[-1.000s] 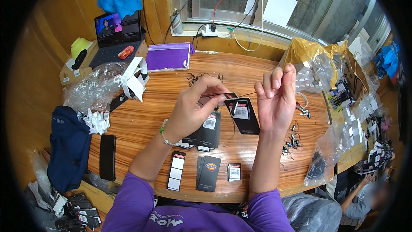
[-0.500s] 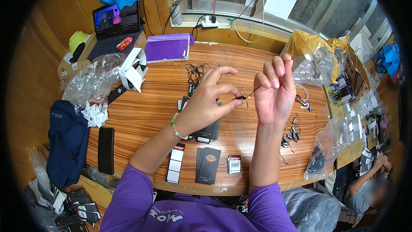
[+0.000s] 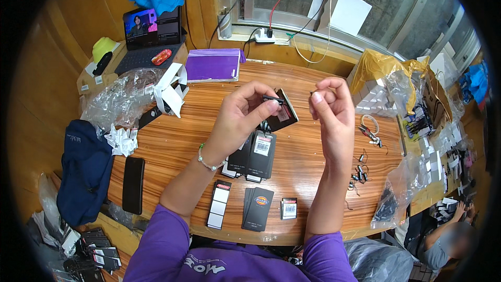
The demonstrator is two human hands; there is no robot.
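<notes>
Over the middle of the table, my left hand (image 3: 242,107) is closed in a pinch on a black hang tag (image 3: 286,120) and the dark end piece of its cord. The tag hangs tilted, edge partly toward me. My right hand (image 3: 334,107) is raised to the right, apart from it, thumb and fingertips pinched on a tiny dark tip. Whether a cord runs between the hands cannot be made out. Below my left hand lies a pile of black tags (image 3: 255,162), the top one with a white sticker. Nearer me are a fanned stack of black tags (image 3: 257,211), a tall label strip (image 3: 218,206) and small stickered tags (image 3: 288,209).
Loose black cord fasteners (image 3: 359,172) and red-handled cutters (image 3: 371,134) lie at right, by a plastic bag (image 3: 391,193). A phone (image 3: 134,185), a purple notebook (image 3: 213,66) and a tablet (image 3: 151,31) line the left and back. Another person (image 3: 438,243) sits far right.
The tag, seen edge-on before, has turned to show its face. My right hand has lowered and its fingers have curled in. The whole view has shifted slightly.
</notes>
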